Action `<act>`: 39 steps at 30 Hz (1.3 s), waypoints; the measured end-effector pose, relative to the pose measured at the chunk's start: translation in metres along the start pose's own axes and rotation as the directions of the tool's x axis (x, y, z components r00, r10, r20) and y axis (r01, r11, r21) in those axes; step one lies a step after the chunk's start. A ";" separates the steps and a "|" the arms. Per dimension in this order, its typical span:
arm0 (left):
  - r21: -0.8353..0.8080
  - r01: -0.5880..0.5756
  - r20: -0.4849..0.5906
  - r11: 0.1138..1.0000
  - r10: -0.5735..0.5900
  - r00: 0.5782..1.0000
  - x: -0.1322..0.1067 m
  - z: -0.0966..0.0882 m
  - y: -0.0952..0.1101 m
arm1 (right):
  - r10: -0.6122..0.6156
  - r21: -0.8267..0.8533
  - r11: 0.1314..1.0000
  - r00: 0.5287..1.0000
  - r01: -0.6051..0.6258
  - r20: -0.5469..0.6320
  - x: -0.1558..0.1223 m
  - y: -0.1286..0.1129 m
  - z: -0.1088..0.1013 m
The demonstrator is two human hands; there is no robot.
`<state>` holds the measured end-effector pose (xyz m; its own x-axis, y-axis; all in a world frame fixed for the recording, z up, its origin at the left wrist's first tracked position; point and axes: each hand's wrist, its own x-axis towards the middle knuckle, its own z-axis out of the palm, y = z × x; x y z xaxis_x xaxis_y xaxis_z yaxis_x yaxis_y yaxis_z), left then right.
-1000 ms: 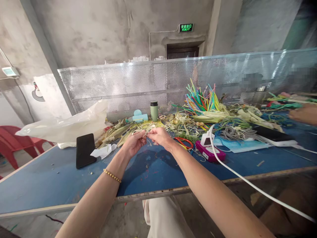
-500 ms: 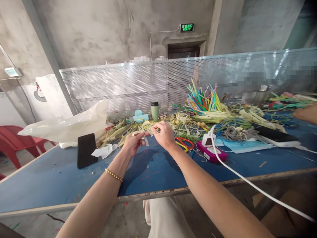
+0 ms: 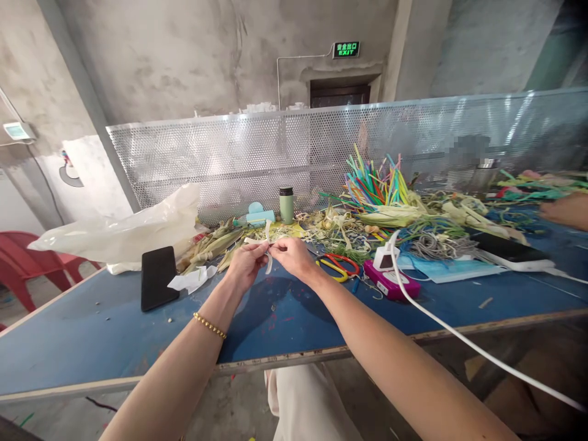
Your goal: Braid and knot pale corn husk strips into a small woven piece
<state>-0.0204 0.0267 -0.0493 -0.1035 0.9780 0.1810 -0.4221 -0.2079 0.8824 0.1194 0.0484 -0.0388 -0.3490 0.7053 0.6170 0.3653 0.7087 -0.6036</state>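
Observation:
My left hand (image 3: 247,264) is closed in a pinch around pale, ribbon-like strips (image 3: 269,264) that look like corn husk. One end of the strips points up, one hangs down, and another sticks out to the left above my fingers. Meeting it fingertip to fingertip, my right hand (image 3: 293,256) also pinches at the spot where the strips cross. The fingers hide the crossing itself. Both hands are held above the blue table (image 3: 275,327), in front of a green bottle with a black lid (image 3: 286,206).
Left of my hands lie a black phone (image 3: 158,278), crumpled white paper (image 3: 193,280) and dried husks (image 3: 214,248). To the right are scissors (image 3: 348,267), a magenta box (image 3: 395,282) with a white cable, coloured pipe cleaners (image 3: 374,184) and tangled cords. Another person's hand (image 3: 565,211) is at far right.
My right hand has come down and left, closing against my left hand's fingertips. The strips now cross between both hands, with one end standing up.

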 end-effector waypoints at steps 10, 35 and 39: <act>-0.022 -0.010 -0.099 1.000 0.007 0.995 -0.003 0.008 -0.001 | 0.048 -0.029 0.999 0.998 -0.047 0.052 -0.002 -0.009 -0.001; -0.152 0.037 -0.133 0.988 -0.058 0.989 0.006 -0.001 -0.004 | 0.069 -0.086 0.994 0.996 -0.064 0.061 -0.001 -0.011 0.009; -0.152 0.052 -0.159 0.987 -0.076 0.984 0.006 0.000 -0.003 | 0.046 -0.106 0.994 0.997 -0.039 0.065 -0.002 -0.010 0.010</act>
<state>-0.0200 0.0328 -0.0510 -0.2126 0.9762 0.0417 -0.5591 -0.1565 0.8142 0.1080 0.0405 -0.0388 -0.3870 0.7368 0.5543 0.4677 0.6750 -0.5707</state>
